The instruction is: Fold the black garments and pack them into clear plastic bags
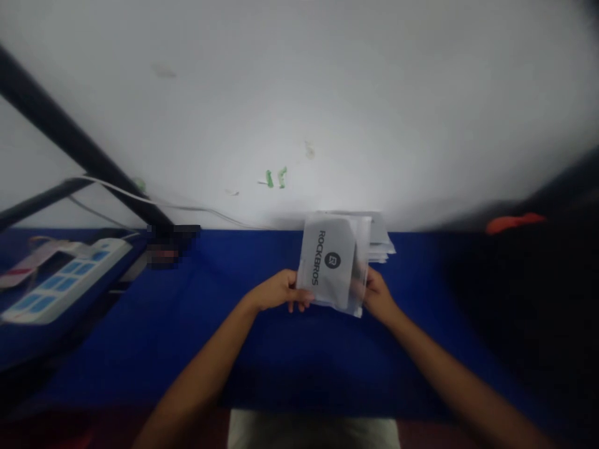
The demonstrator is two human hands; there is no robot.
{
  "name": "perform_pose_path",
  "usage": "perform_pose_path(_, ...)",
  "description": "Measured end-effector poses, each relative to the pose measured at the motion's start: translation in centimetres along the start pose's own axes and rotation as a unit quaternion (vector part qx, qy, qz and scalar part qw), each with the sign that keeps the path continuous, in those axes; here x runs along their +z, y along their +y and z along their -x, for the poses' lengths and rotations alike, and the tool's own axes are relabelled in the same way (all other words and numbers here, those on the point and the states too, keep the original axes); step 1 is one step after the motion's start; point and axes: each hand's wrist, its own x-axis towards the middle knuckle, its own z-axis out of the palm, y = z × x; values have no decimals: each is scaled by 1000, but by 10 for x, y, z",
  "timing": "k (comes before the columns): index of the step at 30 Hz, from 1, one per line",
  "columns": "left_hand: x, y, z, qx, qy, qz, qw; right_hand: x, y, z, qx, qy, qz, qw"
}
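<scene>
Above the blue tabletop I hold a frosted plastic bag (344, 293) printed ROCKBROS with a round black logo. The print runs sideways, and a clear strip lies along the bag's right side. My left hand (283, 292) grips the lower left edge, thumb across the front. At the right edge, my right hand (378, 296) holds the bag; its fingertips show dimly through the plastic, and I cannot tell whether they are inside or behind it. Just beyond the bag, a stack of white flat packets (381, 240) is partly hidden by it.
A white power strip (70, 280) with blue sockets lies at the left. Near it stands a black metal frame (84, 143), with a white cable (187, 207) running along the wall (374, 112). An orange object (515, 222) is at the far right. The blue tabletop (196, 299) meets the wall.
</scene>
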Motion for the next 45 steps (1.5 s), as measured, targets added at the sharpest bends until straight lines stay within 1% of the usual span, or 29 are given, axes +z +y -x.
perform_pose_path(1,-4,0,1,0,11,0,1000,0,-1,0,0,-3,3,1000)
perform_pose_path(3,-15,-1,4,13,52,13,998,-2,-4,-1,-1,-11,13,1000)
perform_pose_path(4,-23,-2,7,23,83,26,996,-4,-7,-1,-1,-19,18,1000)
perform_pose_path(6,-39,-2,12,46,172,63,982,-8,-13,-2,4,-42,25,999)
perform_pose_path(8,-57,-4,19,62,269,103,956,-12,-18,-1,13,-80,21,997)
perform_pose_path(10,-72,-10,24,62,348,106,929,-15,-22,0,41,-128,2,991)
perform_pose_path(12,-86,-18,28,43,424,50,903,-16,-27,2,98,-187,-12,977)
perform_pose_path(14,-98,-29,28,16,490,-18,871,-15,-31,3,168,-247,-1,954)
perform_pose_path(16,-108,-38,23,-4,531,-64,845,-12,-33,5,224,-298,25,928)
perform_pose_path(17,-113,-41,19,-10,542,-80,836,-10,-33,5,246,-309,36,918)
perform_pose_path(18,-118,-43,14,-16,552,-101,828,-9,-33,5,267,-308,42,912)
perform_pose_path(21,-130,-42,-8,-33,574,-171,800,-6,-25,4,316,-256,43,913)
perform_pose_path(22,-132,-40,-16,-35,581,-192,790,-6,-22,3,324,-236,43,915)
perform_pose_path(24,-133,-33,-30,-35,593,-226,772,-9,-16,1,328,-220,46,918)
perform_pose_path(26,-126,-26,-40,-20,602,-255,756,-13,-13,-2,322,-213,51,921)
perform_pose_path(27,-118,-22,-43,-2,604,-278,747,-15,-12,-4,321,-211,54,922)
perform_pose_path(29,-91,-14,-44,55,590,-339,731,-17,-13,-6,320,-206,59,923)
perform_pose_path(30,-72,-11,-42,92,566,-374,729,-18,-14,-7,319,-204,61,923)
perform_pose_path(31,-50,-8,-39,121,526,-388,747,-18,-15,-8,318,-204,62,924)
perform_pose_path(33,-1,-2,-30,168,391,-388,817,-18,-15,-9,312,-203,56,927)
perform_pose_path(34,23,0,-25,183,332,-385,841,-17,-15,-9,306,-202,46,929)
perform_pose_path(35,45,2,-21,188,286,-391,854,-16,-14,-9,302,-202,33,931)
perform_pose_path(36,64,4,-17,190,238,-414,858,-16,-12,-10,296,-199,16,934)
perform_pose_path(37,78,5,-15,183,223,-436,853,-16,-10,-10,292,-194,-1,936)
perform_pose_path(38,89,5,-14,171,221,-455,845,-16,-9,-10,289,-191,-16,938)
perform_pose_path(40,98,6,-14,143,233,-473,838,-17,-7,-10,289,-191,-44,937)
perform_pose_path(41,98,6,-14,133,239,-463,843,-18,-6,-10,292,-195,-57,934)
perform_pose_path(43,91,6,-12,124,251,-407,869,-21,-7,-11,297,-216,-82,926)
perform_pose_path(45,78,5,-4,125,286,-333,890,-26,-9,-11,291,-247,-88,920)
